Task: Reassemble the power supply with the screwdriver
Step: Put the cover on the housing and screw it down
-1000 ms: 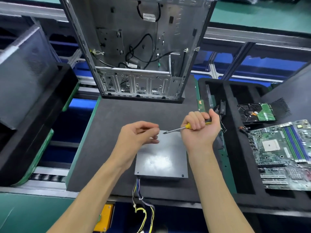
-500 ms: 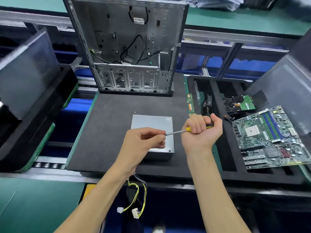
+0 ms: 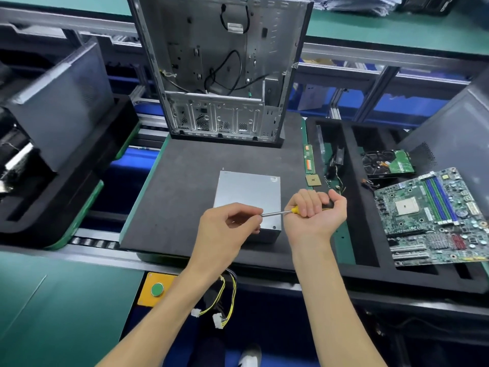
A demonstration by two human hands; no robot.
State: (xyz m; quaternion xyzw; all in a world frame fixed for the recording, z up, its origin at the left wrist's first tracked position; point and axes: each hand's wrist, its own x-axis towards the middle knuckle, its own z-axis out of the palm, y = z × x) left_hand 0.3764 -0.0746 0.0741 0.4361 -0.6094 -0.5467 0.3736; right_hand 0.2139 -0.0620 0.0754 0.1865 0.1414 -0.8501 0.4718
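Holding one screwdriver (image 3: 291, 211) level above one plain grey metal power supply (image 3: 248, 193) on the dark foam mat (image 3: 174, 197).
Right hand (image 3: 315, 215) is fisted round the yellow-and-black handle; left hand (image 3: 227, 229) pinches the tip of the shaft. One open computer case (image 3: 222, 67) stands behind, one motherboard (image 3: 434, 215) lies to the right.

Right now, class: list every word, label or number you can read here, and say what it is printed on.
None can be read.
Power supply: round corner sticker, blurred.
Motherboard: printing too small.
Hard drive: no legible label.
Green button on its yellow plate: no text visible.
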